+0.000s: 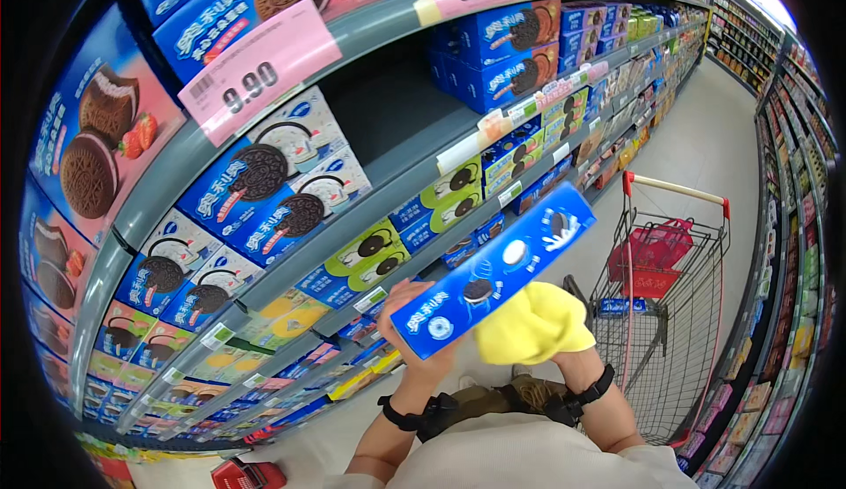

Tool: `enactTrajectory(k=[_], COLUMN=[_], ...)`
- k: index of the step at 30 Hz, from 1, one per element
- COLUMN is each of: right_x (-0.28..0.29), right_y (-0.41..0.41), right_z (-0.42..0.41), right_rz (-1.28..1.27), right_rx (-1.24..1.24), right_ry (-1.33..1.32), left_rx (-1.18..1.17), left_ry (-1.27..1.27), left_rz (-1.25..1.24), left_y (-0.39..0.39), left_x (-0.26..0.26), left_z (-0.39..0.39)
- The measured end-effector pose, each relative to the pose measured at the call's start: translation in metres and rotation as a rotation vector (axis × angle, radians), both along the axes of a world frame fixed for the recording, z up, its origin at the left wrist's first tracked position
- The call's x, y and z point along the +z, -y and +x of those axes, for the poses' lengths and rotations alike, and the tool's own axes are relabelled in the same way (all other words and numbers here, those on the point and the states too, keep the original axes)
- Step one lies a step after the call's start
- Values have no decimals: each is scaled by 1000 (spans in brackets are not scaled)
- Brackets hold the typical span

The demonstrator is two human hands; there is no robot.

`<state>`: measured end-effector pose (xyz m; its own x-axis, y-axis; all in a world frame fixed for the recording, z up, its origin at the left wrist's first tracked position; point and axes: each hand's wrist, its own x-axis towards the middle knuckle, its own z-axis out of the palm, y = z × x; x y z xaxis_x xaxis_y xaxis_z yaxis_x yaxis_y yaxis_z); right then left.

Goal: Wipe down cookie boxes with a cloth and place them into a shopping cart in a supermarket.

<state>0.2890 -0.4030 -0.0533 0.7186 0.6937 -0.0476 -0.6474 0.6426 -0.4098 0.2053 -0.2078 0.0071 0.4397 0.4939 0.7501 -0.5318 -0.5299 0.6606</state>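
My left hand point(388, 320) grips the lower left end of a long blue Oreo cookie carton point(492, 271). The carton slants up to the right in front of me, its narrow printed face towards me. A yellow cloth point(535, 324) is bunched over my right hand point(574, 359), hiding the fingers, and lies close against the carton's lower edge. Whether those fingers also touch the carton is hidden. To the left, grey shelving point(390, 178) carries blue-and-white cookie boxes point(297, 165), with a dark gap beside them on the same shelf.
A wire shopping cart point(661, 357) stands at my right, with a red bag point(661, 248) and a small blue pack point(621, 305) in it. Stocked shelves point(793, 277) line the aisle's right side. A red basket point(248, 474) is on the floor at lower left. Pink price tags point(261, 73) hang from the shelf edge.
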Motion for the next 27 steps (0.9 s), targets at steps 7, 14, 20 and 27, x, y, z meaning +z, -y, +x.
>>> enactTrajectory(k=[7,14,20,27], right_x=[68,104,108,115], right_y=[17,-7,-41,-63], right_z=[22,76,128,174], right_rz=[-106,-606,-595,-417], right_rx=[-236,-331,-434,-513], right_ry=[-81,781,850,852], left_rx=[47,-15,226,613], left_ry=[-64,-34,154,-104], left_rz=[-278,-47,478,505], left_y=[-30,-39,-50,-55], left_x=[-3,18,58,69], left_z=[-11,26,76,91])
